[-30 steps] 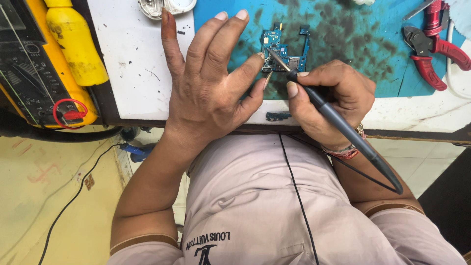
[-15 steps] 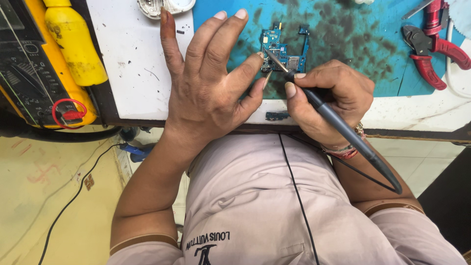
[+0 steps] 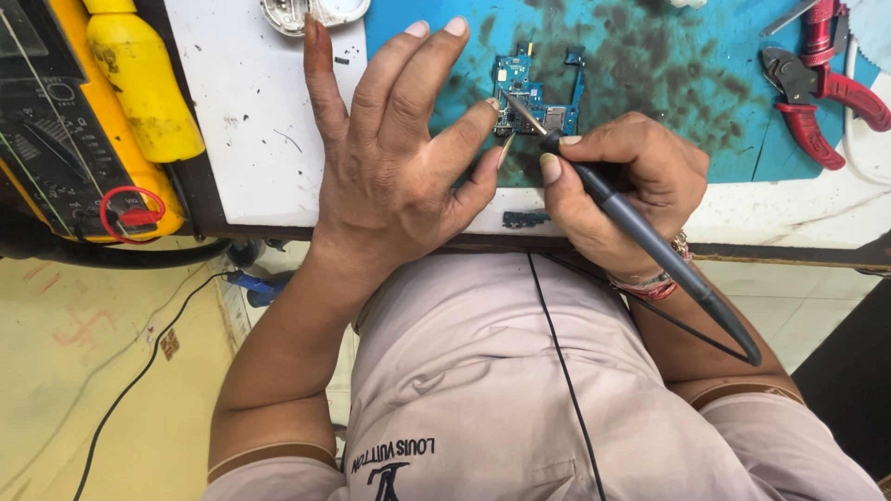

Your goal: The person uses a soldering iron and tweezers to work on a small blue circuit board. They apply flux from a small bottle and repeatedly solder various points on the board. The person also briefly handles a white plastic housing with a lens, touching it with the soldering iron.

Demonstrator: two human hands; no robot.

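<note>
- My left hand (image 3: 399, 158) lies flat on the bench, fingers spread and open, gripping nothing; the forefinger and thumb tips press against the left edge of the board (image 3: 531, 93)
- The board is small and blue, lying on the teal mat (image 3: 668, 83) near the mat's front left part, between my two hands
- My right hand (image 3: 626, 190) is closed around the iron (image 3: 640, 227), held like a pen between thumb, forefinger and middle finger
- The iron is dark grey and slants from lower right up to upper left; its thin metal tip touches the board near the lower middle
- The iron's black cord (image 3: 557, 371) runs down over my pale shirt
- A thread bracelet (image 3: 654, 278) sits on my right wrist
- The mat is stained with dark blotches and rests on the white bench top (image 3: 251, 121)
- Red-handled pliers (image 3: 817, 102) lie on the mat at the far right, well apart from the board
- A yellow bottle (image 3: 144, 83) stands at the left edge of the bench, just beside a yellow-cased meter (image 3: 56, 139)
- A red wire loop (image 3: 135, 218) lies on the meter's lower corner
- A white round thing (image 3: 311, 11) is cut off by the top edge; I cannot tell what it is
- A small dark part (image 3: 524, 219) lies on the bench's front edge, below the board
</note>
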